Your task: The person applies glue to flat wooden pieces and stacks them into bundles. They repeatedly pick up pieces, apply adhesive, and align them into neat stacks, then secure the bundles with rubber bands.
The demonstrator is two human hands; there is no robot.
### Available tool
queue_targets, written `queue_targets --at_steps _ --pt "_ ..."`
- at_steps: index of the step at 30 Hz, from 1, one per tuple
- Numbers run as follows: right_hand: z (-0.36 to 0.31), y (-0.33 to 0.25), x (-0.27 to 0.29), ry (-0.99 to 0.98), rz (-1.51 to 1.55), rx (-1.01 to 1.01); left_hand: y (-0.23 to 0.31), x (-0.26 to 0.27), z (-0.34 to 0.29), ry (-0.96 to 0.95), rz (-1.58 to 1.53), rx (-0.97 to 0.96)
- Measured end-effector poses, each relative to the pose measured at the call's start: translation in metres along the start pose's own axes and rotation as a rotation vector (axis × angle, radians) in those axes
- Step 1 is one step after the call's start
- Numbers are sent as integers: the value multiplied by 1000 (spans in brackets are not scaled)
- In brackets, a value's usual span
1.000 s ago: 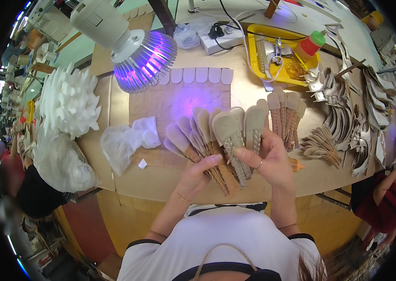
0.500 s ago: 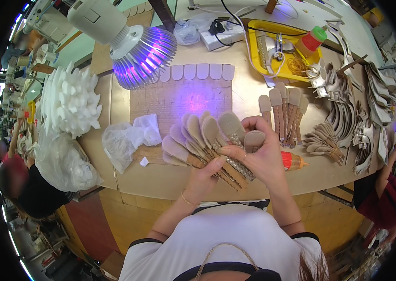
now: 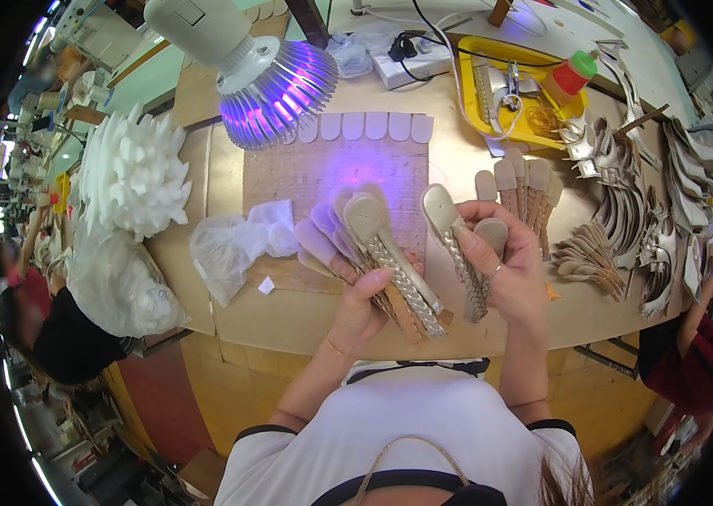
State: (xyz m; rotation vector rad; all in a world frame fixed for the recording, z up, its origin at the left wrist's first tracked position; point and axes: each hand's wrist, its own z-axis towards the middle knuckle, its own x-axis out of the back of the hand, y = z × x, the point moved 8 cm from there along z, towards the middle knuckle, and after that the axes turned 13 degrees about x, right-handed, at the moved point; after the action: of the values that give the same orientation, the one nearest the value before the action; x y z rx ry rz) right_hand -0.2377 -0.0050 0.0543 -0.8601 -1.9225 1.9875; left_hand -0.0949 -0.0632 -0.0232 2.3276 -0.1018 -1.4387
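Observation:
A fanned bunch of braided straps (image 3: 369, 221), each with a rounded beige tab at its end, rests in my left hand (image 3: 358, 314). The fingers are wrapped round the bunch, tabs pointing away from me. Just to the right, my right hand (image 3: 515, 268) pinches a smaller group of the same kind of strap (image 3: 441, 211). One tab there faces up, another shows beside the thumb, and a gap separates this group from the left bunch. More braided straps (image 3: 506, 175) lie fanned on the table beyond my right hand.
A lit purple lamp (image 3: 276, 93) hangs over a cardboard sheet (image 3: 289, 181) with a row of pale tabs. Plastic bags (image 3: 238, 244) lie to the left, beside white foam pieces (image 3: 133, 177). A yellow tray (image 3: 464, 93) of tools stands at far right. Strap piles (image 3: 597, 257) lie nearer.
My right hand has moved right, away from the left bunch, carrying a few straps with it. The two groups were together before. The whole view has shifted slightly.

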Motion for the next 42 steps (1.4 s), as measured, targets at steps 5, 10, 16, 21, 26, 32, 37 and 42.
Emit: queue_targets --at_steps 5,10,16,21,26,32,37,42 --pt "-10 -8 -21 16 9 41 -4 5 -5 202 190 -79" --pt "-14 -4 -31 61 -268 225 -16 6 -10 75 101 -17" --pt "-14 -3 -32 113 -465 351 -25 13 -15 16 28 46" --pt "-20 -6 -36 109 -464 358 -18 6 -16 196 155 6" --pt "-12 -1 -31 -36 -150 35 -13 -2 -11 107 -64 35" --pt "0 -20 -17 -51 238 -144 -12 0 -7 -27 -104 93" --pt "1 -29 -41 -124 319 -32 -19 1 -6 57 24 164" --pt "11 -14 -50 4 420 18 -11 4 -14 131 132 59"
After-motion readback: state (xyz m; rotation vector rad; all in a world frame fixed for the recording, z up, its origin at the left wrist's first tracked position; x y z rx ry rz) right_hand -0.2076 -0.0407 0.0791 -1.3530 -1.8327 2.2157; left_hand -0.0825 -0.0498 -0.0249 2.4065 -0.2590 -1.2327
